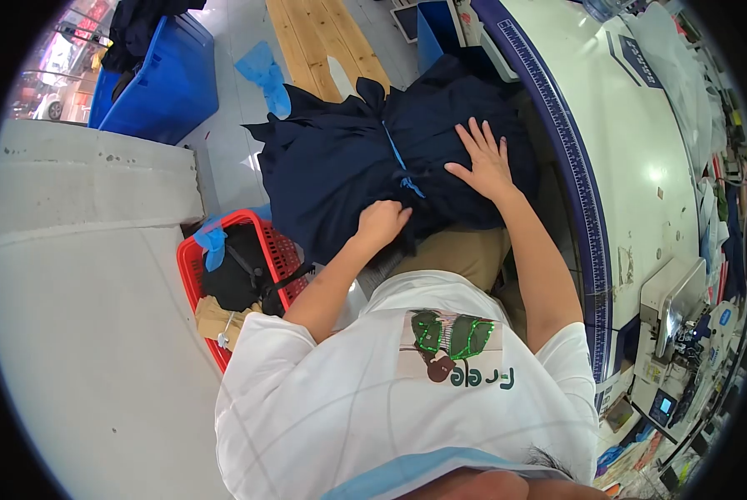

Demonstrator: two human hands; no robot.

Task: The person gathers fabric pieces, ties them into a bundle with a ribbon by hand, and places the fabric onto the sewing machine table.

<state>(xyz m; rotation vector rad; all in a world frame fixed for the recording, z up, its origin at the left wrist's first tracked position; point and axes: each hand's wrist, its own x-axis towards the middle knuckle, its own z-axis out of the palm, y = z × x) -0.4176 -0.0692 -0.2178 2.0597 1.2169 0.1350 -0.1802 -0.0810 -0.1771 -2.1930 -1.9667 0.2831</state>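
A large bundle of dark navy cloth (pixel 332 175) lies across my lap and reaches forward, bound around the middle by a blue strip (pixel 394 148) with a knot near its lower end. My left hand (pixel 382 223) is closed on the near side of the bundle, gripping the cloth a little left of the knot. Spread flat on the bundle's right half, my right hand (pixel 483 165) has its fingers apart and presses on the fabric. The underside of the bundle is hidden.
On my left stand a red basket (pixel 192 283) with dark items and a white wall block (pixel 82 292). A blue bin (pixel 169 83) is farther ahead. Wooden planks (pixel 319 42) lie in front. Right of me runs a white worktable (pixel 640 158) with a ruler edge and a sewing machine (pixel 669 300).
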